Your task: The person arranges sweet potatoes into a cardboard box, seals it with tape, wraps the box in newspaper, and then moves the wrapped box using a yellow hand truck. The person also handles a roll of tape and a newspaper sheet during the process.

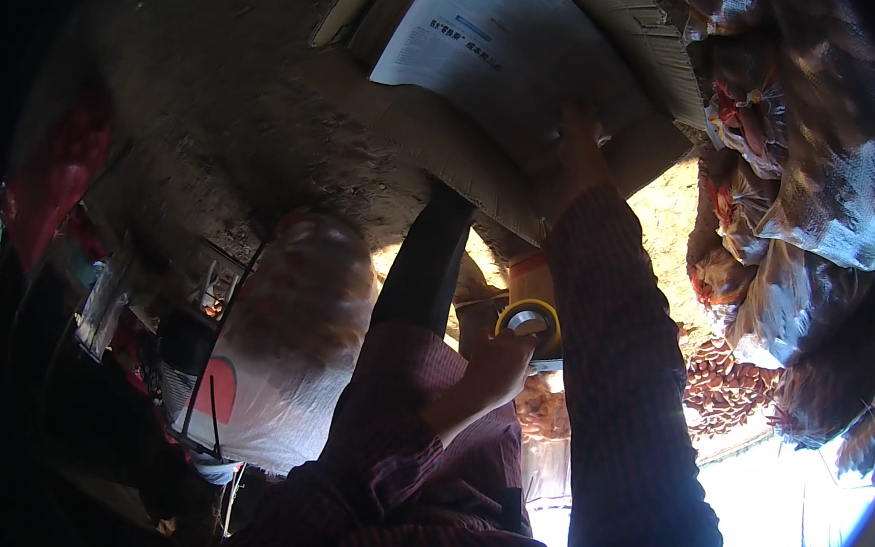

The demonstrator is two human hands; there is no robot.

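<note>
My left hand (493,369) grips what looks like a tape dispenser, with a yellow-edged roll (555,322) and a silvery round part at its middle. It is held low, in front of my legs and beside my right forearm. Farther up, my right hand (582,141) reaches into an open cardboard box (452,150) and touches the printed newspaper sheet (488,58) lying in it. Shadow hides the fingertips, so their grip is unclear. The newspaper curves along the box's inside and covers whatever is below.
Filled plastic sacks (826,177) with red ties are piled at the right. Reddish-brown produce (728,381) lies loose near them. A large full white sack (290,347) stands at the left on the dirt floor (215,94). Another carton (531,283) is beneath my right arm.
</note>
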